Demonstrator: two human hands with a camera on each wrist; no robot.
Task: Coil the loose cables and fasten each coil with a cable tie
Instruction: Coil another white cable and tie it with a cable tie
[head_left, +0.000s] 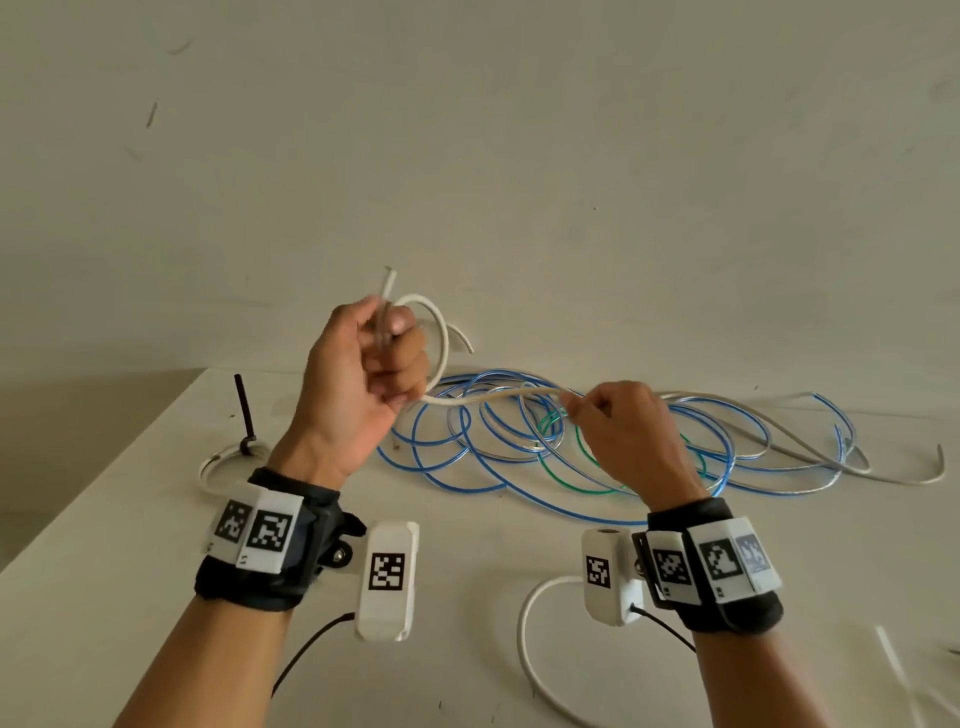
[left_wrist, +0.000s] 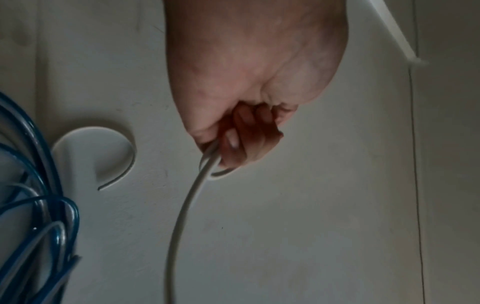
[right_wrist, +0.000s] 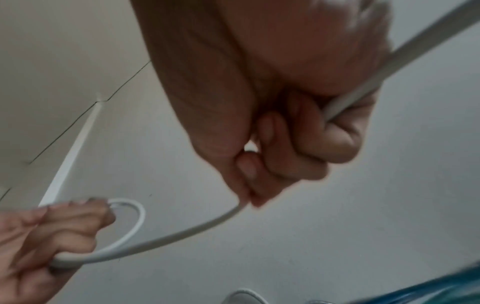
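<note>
- Left hand (head_left: 370, 364) grips first loop of white cable (head_left: 441, 332), raised above blue cable heap (head_left: 519, 441) on surface (head_left: 130, 571).
- Right hand (head_left: 621, 426) pinches the run just beside that loop.
- Advice: feed equal-sized turns, slack kept untwisted.

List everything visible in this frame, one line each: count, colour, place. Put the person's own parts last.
white cable: one, white, held up between both hands, one loop formed at the left hand.
tied coil: one, white, far left on the table, fastened with a dark cable tie.
blue cables: tangled heap, count unclear, blue and clear, mid-table; a green cable runs through it.
loose white cable: one, near edge.
white cable ties: at least one, lower right.
table: one, white.
wrist cameras: two, white, on black straps.
left hand: grips the loop.
right hand: pinches the white cable.
</note>
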